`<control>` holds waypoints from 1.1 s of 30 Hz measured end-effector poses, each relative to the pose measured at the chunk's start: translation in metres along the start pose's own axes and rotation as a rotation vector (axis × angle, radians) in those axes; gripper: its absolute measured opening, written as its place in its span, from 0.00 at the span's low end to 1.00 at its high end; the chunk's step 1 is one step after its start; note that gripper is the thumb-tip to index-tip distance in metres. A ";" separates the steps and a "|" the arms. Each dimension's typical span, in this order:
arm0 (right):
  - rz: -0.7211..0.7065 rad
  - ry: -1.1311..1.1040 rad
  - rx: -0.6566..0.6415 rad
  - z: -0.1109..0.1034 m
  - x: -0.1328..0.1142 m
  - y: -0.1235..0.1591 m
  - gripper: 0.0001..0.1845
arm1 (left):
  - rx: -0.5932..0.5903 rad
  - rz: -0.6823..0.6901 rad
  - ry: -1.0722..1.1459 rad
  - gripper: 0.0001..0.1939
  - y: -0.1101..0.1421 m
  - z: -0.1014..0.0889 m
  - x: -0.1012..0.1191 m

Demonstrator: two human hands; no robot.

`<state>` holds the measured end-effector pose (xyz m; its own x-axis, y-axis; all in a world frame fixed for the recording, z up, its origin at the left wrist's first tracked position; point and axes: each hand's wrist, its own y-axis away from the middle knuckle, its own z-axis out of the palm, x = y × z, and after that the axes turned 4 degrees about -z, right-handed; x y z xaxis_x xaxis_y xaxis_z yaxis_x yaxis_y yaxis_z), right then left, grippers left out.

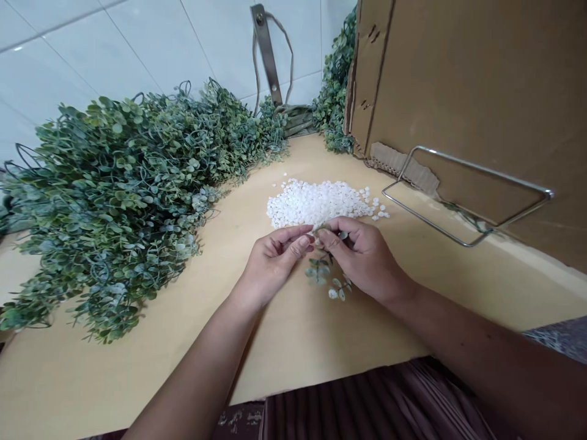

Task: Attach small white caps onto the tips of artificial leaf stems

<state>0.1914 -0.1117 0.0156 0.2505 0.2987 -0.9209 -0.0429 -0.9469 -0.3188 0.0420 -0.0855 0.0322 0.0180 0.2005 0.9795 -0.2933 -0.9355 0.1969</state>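
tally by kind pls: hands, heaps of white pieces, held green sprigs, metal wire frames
Hands: 2 (left hand, right hand)
Heap of white pieces: 1
Held green sprig: 1
Metal wire frame: 1
Total: 5

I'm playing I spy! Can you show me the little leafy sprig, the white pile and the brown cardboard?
Leafy sprig (317, 272): head view, on its hanging leaves.
White pile (314, 203): head view, middle of the heap.
Brown cardboard (477, 85): head view, on its flat side.
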 end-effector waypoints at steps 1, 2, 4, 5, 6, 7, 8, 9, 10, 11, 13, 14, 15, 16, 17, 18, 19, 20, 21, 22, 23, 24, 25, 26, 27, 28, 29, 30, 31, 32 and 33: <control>-0.005 0.004 0.059 -0.001 0.001 -0.001 0.09 | -0.011 -0.003 -0.021 0.24 0.002 -0.001 0.002; -0.007 0.007 0.116 -0.001 0.002 -0.003 0.09 | -0.031 -0.011 -0.043 0.25 0.004 -0.001 0.003; -0.016 0.015 0.219 -0.003 0.003 -0.004 0.07 | -0.093 -0.038 -0.091 0.24 0.007 0.000 0.002; -0.027 0.020 0.256 -0.003 0.003 -0.005 0.07 | -0.120 -0.043 -0.112 0.23 0.008 0.001 0.000; -0.041 0.025 0.277 -0.004 0.003 -0.005 0.06 | -0.143 -0.040 -0.129 0.21 0.008 0.003 -0.002; -0.056 0.031 0.284 -0.004 0.003 -0.005 0.06 | -0.158 -0.030 -0.142 0.18 0.008 0.005 -0.004; -0.070 0.035 0.279 -0.004 0.002 -0.004 0.06 | -0.160 -0.016 -0.151 0.17 0.007 0.007 -0.006; -0.081 0.038 0.265 -0.003 0.002 -0.004 0.05 | -0.153 0.002 -0.154 0.15 0.006 0.009 -0.008; -0.090 0.040 0.248 -0.003 0.001 -0.003 0.05 | -0.136 0.020 -0.153 0.14 0.005 0.011 -0.009; -0.097 0.044 0.231 -0.002 0.001 -0.002 0.05 | -0.115 0.035 -0.151 0.13 0.004 0.012 -0.009; -0.113 0.059 0.183 -0.002 0.001 0.001 0.05 | -0.073 0.055 -0.143 0.11 0.002 0.011 -0.008; -0.127 0.074 0.150 -0.001 0.002 0.002 0.05 | -0.060 0.061 -0.138 0.12 0.002 0.010 -0.007; -0.147 0.097 0.119 -0.001 0.002 0.003 0.06 | -0.051 0.062 -0.133 0.12 0.001 0.009 -0.007; -0.171 0.130 0.092 -0.001 0.003 0.004 0.07 | -0.043 0.057 -0.128 0.13 0.001 0.008 -0.007; -0.197 0.167 0.078 -0.001 0.004 0.005 0.08 | -0.037 0.051 -0.125 0.14 0.000 0.006 -0.007; -0.220 0.200 0.071 -0.001 0.004 0.006 0.10 | -0.032 0.044 -0.122 0.15 0.000 0.005 -0.008; -0.236 0.226 0.067 0.000 0.005 0.007 0.12 | -0.033 0.038 -0.122 0.15 0.000 0.005 -0.008; -0.246 0.243 0.061 0.000 0.005 0.007 0.14 | -0.043 0.030 -0.122 0.15 0.001 0.004 -0.008; -0.253 0.251 0.052 0.000 0.005 0.008 0.15 | -0.062 0.021 -0.126 0.16 0.001 0.004 -0.008; -0.259 0.250 0.034 -0.001 0.005 0.008 0.16 | -0.088 0.011 -0.134 0.16 0.002 0.005 -0.008; -0.264 0.243 0.005 -0.001 0.004 0.008 0.16 | -0.115 0.000 -0.145 0.15 0.002 0.005 -0.007; -0.269 0.236 -0.032 -0.001 0.003 0.008 0.14 | -0.141 -0.008 -0.158 0.15 0.003 0.006 -0.007; -0.275 0.230 -0.068 -0.001 0.002 0.008 0.13 | -0.163 -0.014 -0.173 0.15 0.003 0.006 -0.006; -0.280 0.224 -0.101 -0.002 0.001 0.007 0.11 | -0.179 -0.018 -0.190 0.14 0.004 0.007 -0.005; -0.284 0.214 -0.124 -0.002 0.000 0.007 0.10 | -0.193 -0.018 -0.209 0.13 0.004 0.006 -0.004; -0.287 0.204 -0.136 -0.003 -0.001 0.006 0.08 | -0.205 -0.014 -0.234 0.13 0.005 0.006 -0.004; -0.290 0.195 -0.143 -0.004 -0.002 0.006 0.07 | -0.221 -0.007 -0.267 0.12 0.005 0.005 -0.003; -0.290 0.189 -0.146 -0.004 -0.003 0.006 0.06 | -0.238 0.005 -0.310 0.12 0.005 0.003 -0.003; -0.284 0.192 -0.151 -0.005 -0.003 0.006 0.06 | -0.255 0.023 -0.362 0.12 0.005 0.001 -0.002; -0.269 0.203 -0.155 -0.006 -0.004 0.006 0.05 | -0.263 0.049 -0.419 0.13 0.004 -0.001 -0.002; -0.243 0.219 -0.157 -0.007 -0.005 0.006 0.04 | -0.250 0.076 -0.473 0.12 0.003 -0.004 -0.003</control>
<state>0.1965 -0.1193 0.0195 0.4372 0.5006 -0.7472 0.1878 -0.8633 -0.4685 0.0369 -0.0875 0.0297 0.3995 -0.0716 0.9139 -0.5283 -0.8327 0.1657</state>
